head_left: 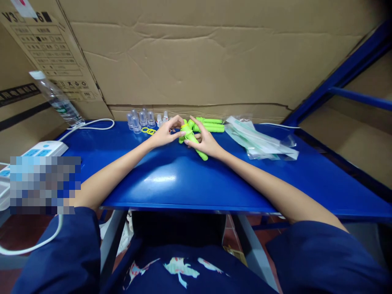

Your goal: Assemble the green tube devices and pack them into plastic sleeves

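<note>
Over the blue table, both hands are around one lime-green plastic piece [200, 153] with a long handle slanting toward me. My left hand [168, 132] closes its thumb and fingers on the head end, where a yellow ring [185, 126] shows. From the other side, my right hand [208, 143] grips the same piece, its thumb across the handle. Loose yellow rings [148, 130] lie left of my left hand. Behind them stand several clear plastic cups [143, 118]. More lime-green pieces [211, 124] lie just behind my right hand.
Flat clear-and-white plastic bags [260, 141] lie right of the hands. A power strip [45, 150] with a white cable sits at the left, near a tilted water bottle [59, 100]. Cardboard [183, 61] walls the back; a blue metal frame [318, 90] rises at the right.
</note>
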{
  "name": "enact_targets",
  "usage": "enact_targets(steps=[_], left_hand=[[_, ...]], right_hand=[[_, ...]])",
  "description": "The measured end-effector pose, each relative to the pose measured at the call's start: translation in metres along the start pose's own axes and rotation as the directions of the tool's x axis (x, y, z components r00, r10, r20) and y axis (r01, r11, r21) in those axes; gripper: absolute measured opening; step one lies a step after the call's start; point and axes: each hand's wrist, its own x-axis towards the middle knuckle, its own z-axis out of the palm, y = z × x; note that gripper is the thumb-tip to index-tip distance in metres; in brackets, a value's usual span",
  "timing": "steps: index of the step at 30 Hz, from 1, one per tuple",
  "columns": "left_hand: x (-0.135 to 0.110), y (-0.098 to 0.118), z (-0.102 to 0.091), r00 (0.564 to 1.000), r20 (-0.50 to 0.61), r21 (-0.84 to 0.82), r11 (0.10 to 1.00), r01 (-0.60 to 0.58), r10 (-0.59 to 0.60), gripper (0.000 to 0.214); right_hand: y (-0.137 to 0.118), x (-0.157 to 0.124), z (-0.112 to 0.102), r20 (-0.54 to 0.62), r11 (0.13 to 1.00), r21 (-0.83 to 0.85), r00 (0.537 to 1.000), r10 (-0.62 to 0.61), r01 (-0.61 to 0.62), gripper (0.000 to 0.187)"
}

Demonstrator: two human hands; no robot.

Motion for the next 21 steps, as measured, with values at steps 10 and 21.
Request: enact_targets(steps=[10,21], left_hand=[[-0.002,-0.008,0.004,0.996,0.037,-0.050,0.995,0.087,-0.085,0.049],[-0.001,-0.004,0.021,0.981,-0.169,0.052,0.993,0.103,-0.093,0.043]], right_hand=[[0.009,0.005,0.001,0.100,0.993,0.084,0.992,0.071,-0.080,0.078],[0.007,0.002,0.010,-0.188,0.998,-0.025,0.981,0.057,-0.062,0.074]])
